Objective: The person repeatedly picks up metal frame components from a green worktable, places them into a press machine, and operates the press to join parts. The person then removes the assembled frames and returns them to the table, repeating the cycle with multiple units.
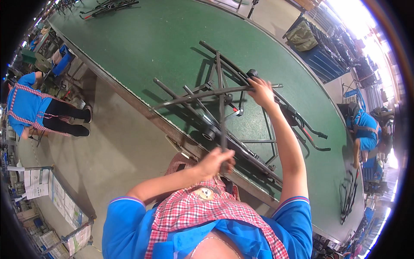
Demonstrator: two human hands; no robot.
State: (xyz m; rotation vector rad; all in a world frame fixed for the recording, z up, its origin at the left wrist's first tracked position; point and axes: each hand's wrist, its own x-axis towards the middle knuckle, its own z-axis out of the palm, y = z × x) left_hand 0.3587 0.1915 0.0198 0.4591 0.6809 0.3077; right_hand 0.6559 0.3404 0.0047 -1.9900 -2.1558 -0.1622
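A dark grey folding tube frame (222, 112) lies on the green-topped table (142, 47), close to its near edge. Two of its tubes cross in the middle, and a black round fitting (210, 133) shows near the table edge. My left hand (215, 162) is closed round the near end of the upright crossing tube, just over the edge. Farther off to the right, my right hand (262, 91) curls over the end of the other crossing tube, beside a second black round part (252, 74). Bent handle ends with a red piece (308, 134) reach right of my right forearm.
More dark tube parts (110, 7) lie at the table's far left, and others (348, 196) at its right end. One person (41, 105) stands on the left, another (364, 127) at the right end. A blue crate (321, 64) stands beyond the far edge.
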